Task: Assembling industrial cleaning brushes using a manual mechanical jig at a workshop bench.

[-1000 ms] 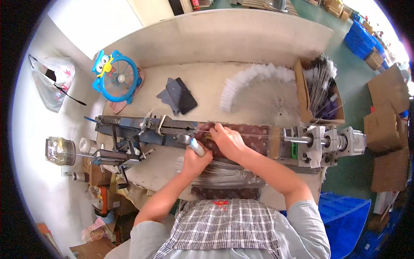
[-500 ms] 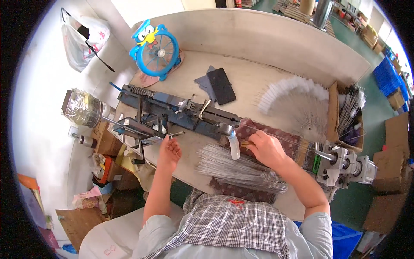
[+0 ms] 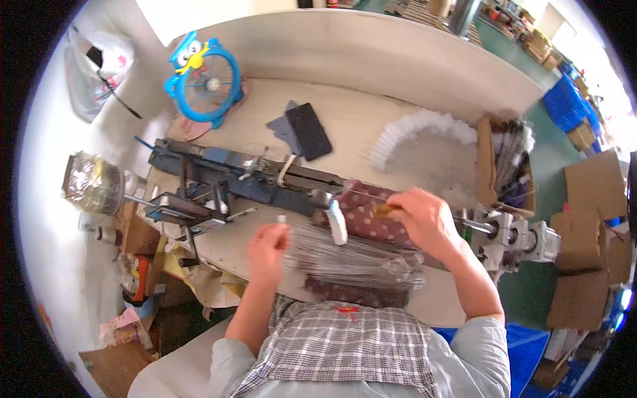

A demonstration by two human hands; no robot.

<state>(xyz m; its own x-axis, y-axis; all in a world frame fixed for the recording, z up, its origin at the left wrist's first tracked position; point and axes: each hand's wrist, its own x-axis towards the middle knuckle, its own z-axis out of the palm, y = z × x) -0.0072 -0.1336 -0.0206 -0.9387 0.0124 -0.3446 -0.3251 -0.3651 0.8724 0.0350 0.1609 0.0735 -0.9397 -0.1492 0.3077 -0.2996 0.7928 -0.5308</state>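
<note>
My left hand (image 3: 267, 251) pinches the left ends of a bundle of thin metal rods (image 3: 352, 254) that lies across the near edge of the workbench. My right hand (image 3: 424, 219) rests on a dark dotted cloth (image 3: 368, 213) and holds a small brownish piece with a thin rod running left from it. A long blue-grey metal machine (image 3: 232, 179) stretches across the bench just beyond both hands, with a white lever (image 3: 336, 222) between them.
A blue owl-shaped fan (image 3: 204, 79) stands at the back left, a black phone (image 3: 308, 131) on grey cloth behind the machine. A fan of white-tipped rods (image 3: 424, 132) and a cardboard box of rods (image 3: 504, 159) lie right. A motor unit (image 3: 521, 239) sits far right.
My left hand has moved right from the machine's left part to the ends of the rod bundle. My right hand shifted slightly right on the dotted cloth. The view tilted a little.
</note>
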